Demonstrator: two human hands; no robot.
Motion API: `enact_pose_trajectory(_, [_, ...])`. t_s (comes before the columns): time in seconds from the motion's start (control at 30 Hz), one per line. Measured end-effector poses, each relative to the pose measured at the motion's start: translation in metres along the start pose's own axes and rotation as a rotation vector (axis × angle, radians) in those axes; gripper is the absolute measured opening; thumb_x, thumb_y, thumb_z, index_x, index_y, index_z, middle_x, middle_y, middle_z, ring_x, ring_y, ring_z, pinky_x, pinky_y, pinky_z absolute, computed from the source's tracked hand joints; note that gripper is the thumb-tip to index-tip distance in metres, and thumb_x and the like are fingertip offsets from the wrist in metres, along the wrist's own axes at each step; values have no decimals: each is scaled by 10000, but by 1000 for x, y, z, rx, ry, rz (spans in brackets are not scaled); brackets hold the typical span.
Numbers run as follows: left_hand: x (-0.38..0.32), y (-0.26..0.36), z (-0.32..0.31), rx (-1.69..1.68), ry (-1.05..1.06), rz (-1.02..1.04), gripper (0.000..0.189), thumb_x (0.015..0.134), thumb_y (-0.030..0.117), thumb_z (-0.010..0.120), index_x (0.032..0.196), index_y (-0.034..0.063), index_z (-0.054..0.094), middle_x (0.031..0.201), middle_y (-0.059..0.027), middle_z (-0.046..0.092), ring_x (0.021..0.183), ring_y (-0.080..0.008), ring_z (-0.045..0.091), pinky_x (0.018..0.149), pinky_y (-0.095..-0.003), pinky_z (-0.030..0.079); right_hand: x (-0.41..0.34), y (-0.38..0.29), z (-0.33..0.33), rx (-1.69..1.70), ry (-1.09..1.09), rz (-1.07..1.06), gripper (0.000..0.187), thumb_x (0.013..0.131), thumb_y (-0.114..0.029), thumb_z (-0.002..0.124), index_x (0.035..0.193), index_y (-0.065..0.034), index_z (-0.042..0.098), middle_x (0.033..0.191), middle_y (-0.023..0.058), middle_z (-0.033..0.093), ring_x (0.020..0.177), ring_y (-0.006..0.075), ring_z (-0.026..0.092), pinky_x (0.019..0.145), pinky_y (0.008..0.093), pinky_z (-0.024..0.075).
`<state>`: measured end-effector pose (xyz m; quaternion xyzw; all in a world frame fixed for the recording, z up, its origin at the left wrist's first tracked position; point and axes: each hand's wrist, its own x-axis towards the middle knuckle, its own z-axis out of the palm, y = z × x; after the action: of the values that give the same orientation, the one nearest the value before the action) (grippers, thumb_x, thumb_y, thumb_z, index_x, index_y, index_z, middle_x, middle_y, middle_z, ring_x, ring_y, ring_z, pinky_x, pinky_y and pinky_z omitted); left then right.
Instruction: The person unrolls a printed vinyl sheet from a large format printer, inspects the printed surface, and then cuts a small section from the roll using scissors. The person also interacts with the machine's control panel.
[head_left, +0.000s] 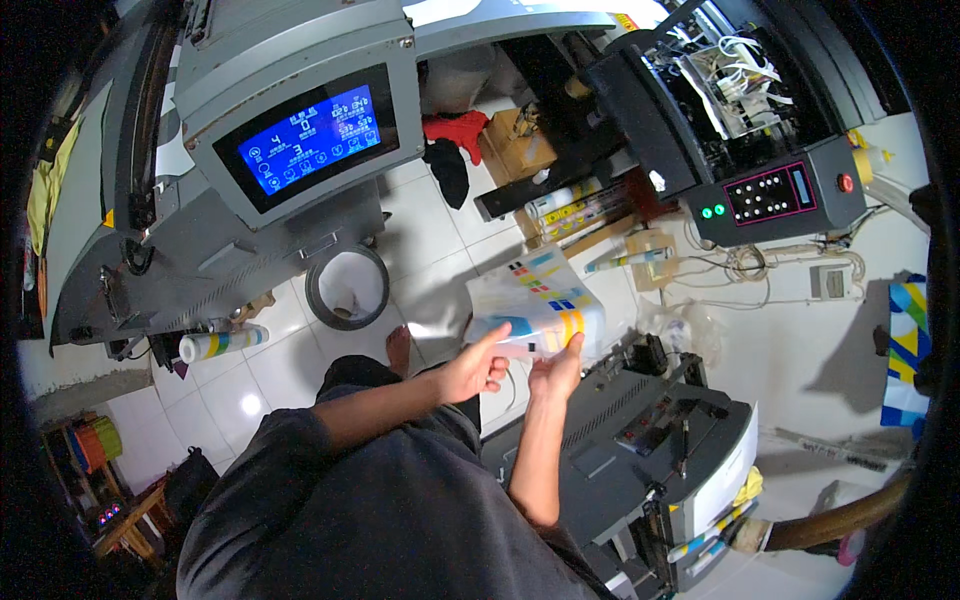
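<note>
A translucent plastic film (536, 289), printed with blue, yellow, red and green blocks, hangs folded over in front of my body. My right hand (556, 375) grips its near edge, with the thumb on top. My left hand (474, 367) is at the near left corner of the film. Its thumb lies along the printed surface and its fingers curl below the edge. The undersides of both grips are hidden.
A grey machine with a lit blue display (319, 139) stands ahead left. Beneath it is a round bin (347, 289). A printer with a button panel (772, 193) is ahead right. Another dark machine (600, 457) stands close on my right. Rolls of printed film (566, 206) lie by a cardboard box (517, 146).
</note>
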<state>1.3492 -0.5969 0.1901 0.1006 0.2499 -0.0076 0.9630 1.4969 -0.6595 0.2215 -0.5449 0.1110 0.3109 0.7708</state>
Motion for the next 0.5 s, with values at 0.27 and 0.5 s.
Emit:
enact_pose_trajectory(0.27, [-3,-20,-19,-44,85,134,340,974,465,621,1104,153,582,970,-17,610,795,-168,542,737,-355,451,-78,-1,-35,42,158,123,198,996,-226,678,1095,-57,652,855,-20,643,635,97,545,564,265,468])
enact_pose_trajectory(0.5, [-19,-51,10,395,174,105,340,946,443,706,991,123,601,785,55,509,666,-99,456,622,-268,363,-118,8,-54,244,162,191,157,981,-232,703,1034,-96,646,813,-43,614,546,83,419,485,244,328])
